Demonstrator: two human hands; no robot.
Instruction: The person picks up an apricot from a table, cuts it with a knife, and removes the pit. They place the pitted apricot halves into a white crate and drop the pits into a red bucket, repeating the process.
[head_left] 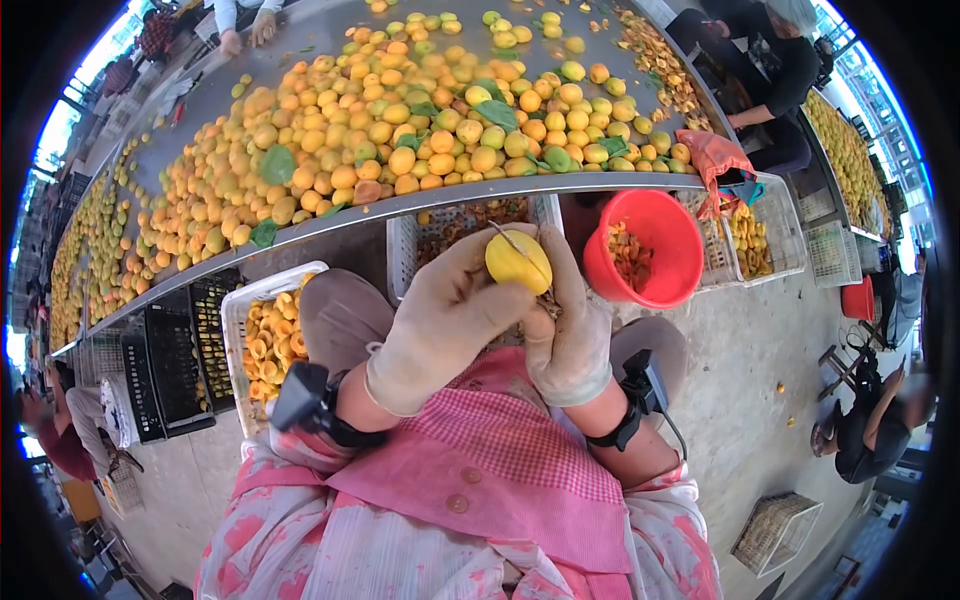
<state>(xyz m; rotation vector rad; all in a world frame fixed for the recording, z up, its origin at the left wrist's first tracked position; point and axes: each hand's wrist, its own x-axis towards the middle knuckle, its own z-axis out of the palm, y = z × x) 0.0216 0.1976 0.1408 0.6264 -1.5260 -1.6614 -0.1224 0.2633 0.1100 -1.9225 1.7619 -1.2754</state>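
Observation:
A yellow fruit [517, 262] is held up between my gloved hands, above my lap. My left hand [450, 310] has its fingers and thumb closed round the fruit's left and lower side. On the other side my right hand [570, 330] is closed against the fruit, its fingers bent near the lower right edge. A thin curved strip or tool [503, 232] shows at the top of the fruit, and a dark line runs across the skin. What grips that strip is hard to make out. Both gloves are pale and stained.
A metal table [400, 203] piled with orange and yellow fruits [330, 120] lies ahead. Below its edge stand a red bucket [643, 248] with fruit pieces, a white crate [232, 345] of halved fruit at left, and another crate [790, 235] at right. Co-workers sit around.

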